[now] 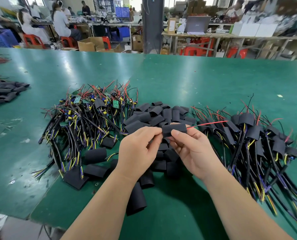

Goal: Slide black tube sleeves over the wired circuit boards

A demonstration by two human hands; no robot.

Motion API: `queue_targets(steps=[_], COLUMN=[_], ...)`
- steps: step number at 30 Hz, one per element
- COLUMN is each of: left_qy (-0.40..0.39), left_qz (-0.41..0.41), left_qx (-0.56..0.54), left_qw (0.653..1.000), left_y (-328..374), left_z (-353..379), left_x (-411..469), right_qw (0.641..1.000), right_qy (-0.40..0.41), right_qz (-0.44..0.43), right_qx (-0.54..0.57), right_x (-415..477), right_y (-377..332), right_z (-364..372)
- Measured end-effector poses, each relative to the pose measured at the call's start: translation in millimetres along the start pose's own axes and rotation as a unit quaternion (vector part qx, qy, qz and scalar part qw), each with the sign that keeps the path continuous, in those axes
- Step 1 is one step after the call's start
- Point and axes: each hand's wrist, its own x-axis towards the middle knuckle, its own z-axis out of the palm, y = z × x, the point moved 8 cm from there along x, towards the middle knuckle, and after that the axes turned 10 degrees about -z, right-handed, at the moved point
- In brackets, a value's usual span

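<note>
Above the middle of the green table (196, 80), both hands hold one black tube sleeve (173, 129) crosswise. The left hand (137, 149) pinches its left end between thumb and curled forefinger; the knuckles cover that end, so any cable leaving there is hidden. The right hand (194, 151) pinches the sleeve with the thumb on its front and the fingers behind, mostly out of sight. A thin red wire (208, 124) pokes from the sleeve's right end; what sits inside cannot be seen.

Under and beyond the hands lies a heap of loose sleeves (161, 113), partly covered by the wrists. To the left is a tangle of bare wired circuit boards (92, 115); to the right, a pile of sleeved boards (258, 135), its cables cut off at the frame edge. Another sleeve heap (4, 92) is cropped at the far left. The background workers are blurred.
</note>
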Motion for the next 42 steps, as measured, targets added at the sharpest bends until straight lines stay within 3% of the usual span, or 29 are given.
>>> queue_targets(steps=[10,14,17,20,22,24,26,28,31,34,38,42], left_qy=[0.01,-0.004,-0.022,-0.026,-0.014,-0.005,0.002,0.019,0.023,-0.004,-0.02,-0.146], left_qz=[-0.047,-0.055,-0.06,-0.066,-0.066,-0.061,-0.074,-0.103,-0.179,-0.264,-0.358,-0.446], left_qx=[-0.041,-0.037,-0.043,-0.044,-0.04,-0.025,-0.006,0.031,0.121,0.233,0.313,0.329], left_qw=[0.998,0.998,0.997,0.996,0.997,0.998,0.997,0.994,0.976,0.936,0.879,0.82], left_y=[-6.8,-8.7,-11.9,-12.3,-12.1,-12.3,-16.2,-23.1,-38.5,-55.1,-72.6,-83.2], left_z=[-1.9,-1.7,0.6,1.9,-0.7,-3.2,-5.3,-9.1,-15.4,-31.5,-75.7,-69.8], left_x=[2.6,3.3,2.2,2.5,4.0,5.2,6.3,7.3,9.6,12.6,-6.5,-58.4], right_qw=[0.995,0.972,0.953,0.932,0.901,0.831,0.738,0.698,0.69,0.684,0.714,0.722], right_qy=[0.072,0.184,0.221,0.271,0.316,0.348,0.331,0.303,0.269,0.226,0.186,0.177], right_qz=[0.018,-0.058,-0.151,-0.24,-0.279,-0.273,-0.217,-0.185,-0.211,-0.227,-0.196,-0.196], right_qx=[0.065,0.137,0.139,0.037,-0.104,-0.337,-0.546,-0.622,-0.638,-0.655,-0.646,-0.639], right_x=[2.9,14.9,17.1,7.3,-2.3,-8.8,-6.7,-3.1,0.0,1.6,6.7,8.0], right_y=[-1.4,-38.0,-76.1,-113.1,-135.9,-153.3,-155.1,-149.3,-143.0,-134.0,-118.4,-112.8], right_z=[-1.4,-32.1,-58.5,-86.0,-104.1,-115.1,-119.0,-118.2,-100.6,-81.9,-73.9,-71.6])
